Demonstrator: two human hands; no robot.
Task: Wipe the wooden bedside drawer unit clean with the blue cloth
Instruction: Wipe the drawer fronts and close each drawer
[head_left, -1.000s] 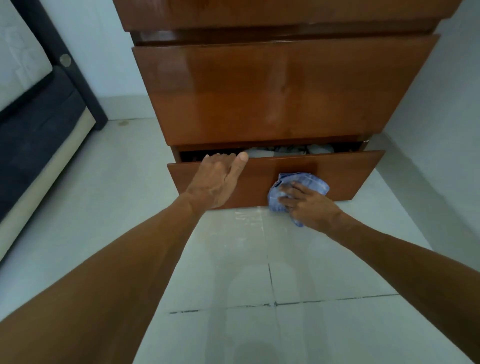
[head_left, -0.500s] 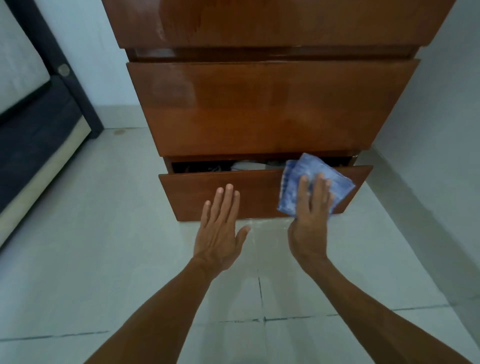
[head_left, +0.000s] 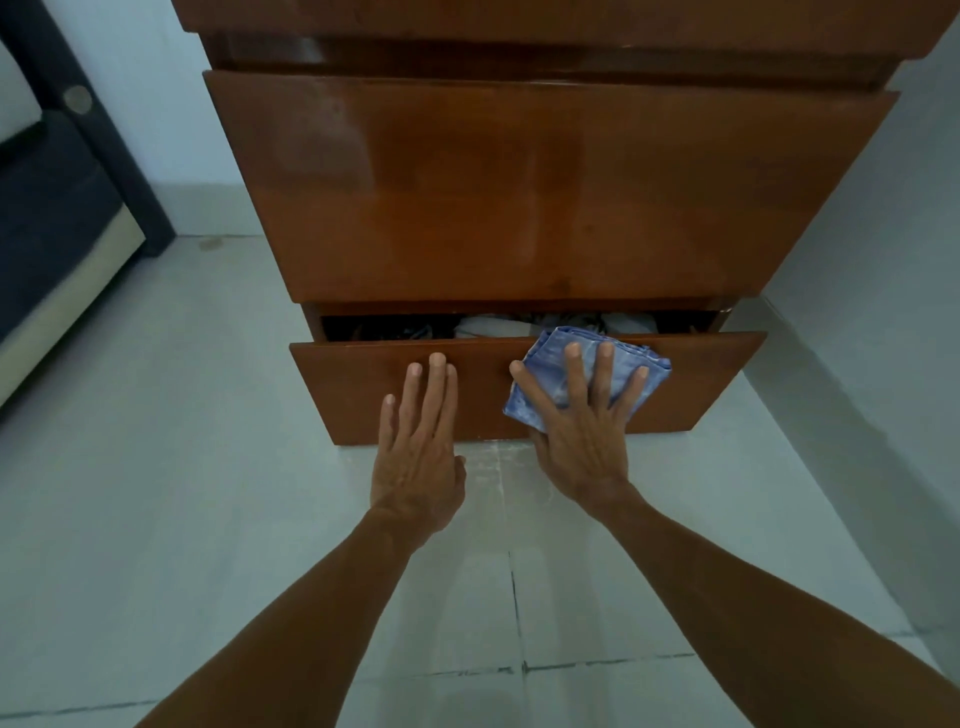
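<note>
The glossy wooden drawer unit (head_left: 545, 187) stands ahead on the tiled floor. Its bottom drawer (head_left: 701, 379) is pulled out a little, and pale and dark items show in the gap. My right hand (head_left: 582, 431) lies flat with spread fingers on the folded blue cloth (head_left: 639, 371), pressing it against the drawer front right of centre. My left hand (head_left: 421, 441) is flat and empty, fingers together, its fingertips on the drawer front left of the cloth.
A dark bed frame with a pale base (head_left: 57, 249) lies at the left. A white wall (head_left: 893, 291) runs close along the unit's right side. Pale floor tiles (head_left: 171, 467) with dark grout lines spread beneath my arms.
My left hand has come down from the drawer's top edge to lie flat on its front. My right hand has opened flat on the cloth and moved up the drawer front. The view has drawn closer.
</note>
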